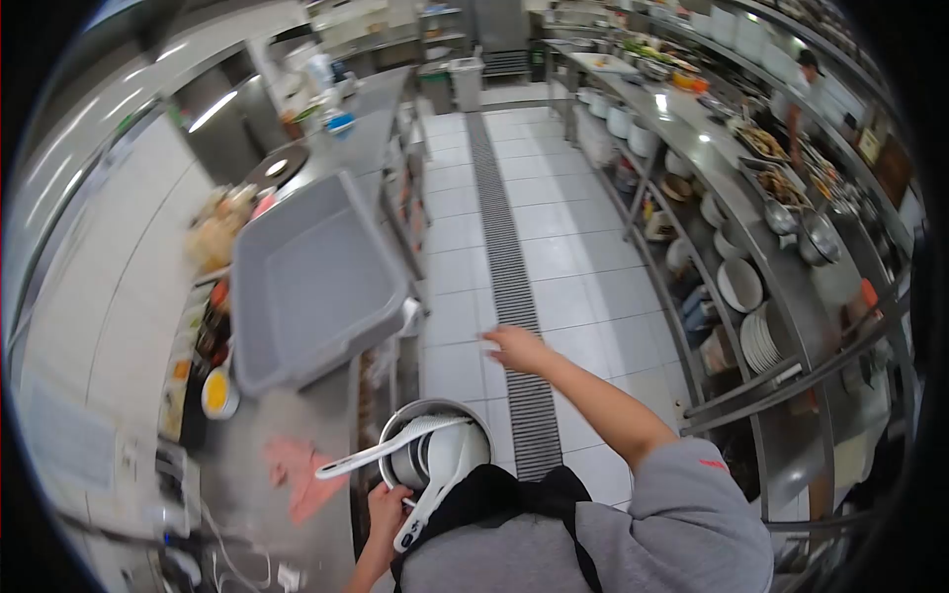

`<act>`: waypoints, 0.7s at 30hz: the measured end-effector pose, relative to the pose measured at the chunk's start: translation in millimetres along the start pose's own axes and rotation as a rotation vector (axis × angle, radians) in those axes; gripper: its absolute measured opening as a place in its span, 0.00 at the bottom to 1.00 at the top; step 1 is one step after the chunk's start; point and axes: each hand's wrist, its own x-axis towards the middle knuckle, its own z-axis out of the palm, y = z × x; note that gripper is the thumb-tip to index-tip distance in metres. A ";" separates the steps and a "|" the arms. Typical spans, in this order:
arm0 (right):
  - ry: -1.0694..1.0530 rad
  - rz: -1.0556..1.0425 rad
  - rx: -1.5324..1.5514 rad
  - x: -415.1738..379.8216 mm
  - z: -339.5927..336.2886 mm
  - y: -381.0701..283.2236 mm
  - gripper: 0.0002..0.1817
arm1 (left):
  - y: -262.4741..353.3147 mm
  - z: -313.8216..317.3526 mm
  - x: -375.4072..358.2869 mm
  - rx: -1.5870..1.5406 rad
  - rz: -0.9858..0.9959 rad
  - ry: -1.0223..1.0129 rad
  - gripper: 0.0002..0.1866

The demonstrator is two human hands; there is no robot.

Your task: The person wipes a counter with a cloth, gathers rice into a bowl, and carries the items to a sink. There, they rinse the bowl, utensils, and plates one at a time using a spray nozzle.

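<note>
Close to my body, a round metal pot (388, 432) holds two white long-handled ladles or spoons; one white handle (371, 458) sticks out to the left and another white handle (425, 514) points down toward me. My left hand (388, 507) is closed at the pot's near left side, its fingers partly hidden by the rim and handles. Out in front, over the tiled floor, my right hand (518, 350) reaches with fingers apart and nothing in it. A large grey plastic tub (306, 267) stands on the left counter, beyond the pot.
On the left steel counter (247, 435) lie a pink cloth (297, 474) and a white tub with yellow contents (217, 393). A floor drain grate (509, 267) runs down the aisle. Right-hand shelves hold stacked plates (759, 341); a person (799, 89) stands behind them.
</note>
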 end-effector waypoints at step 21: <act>0.218 0.232 0.256 304.9 -242.8 444.3 0.18 | 198.3 436.3 393.6 -0.177 0.055 0.054 0.05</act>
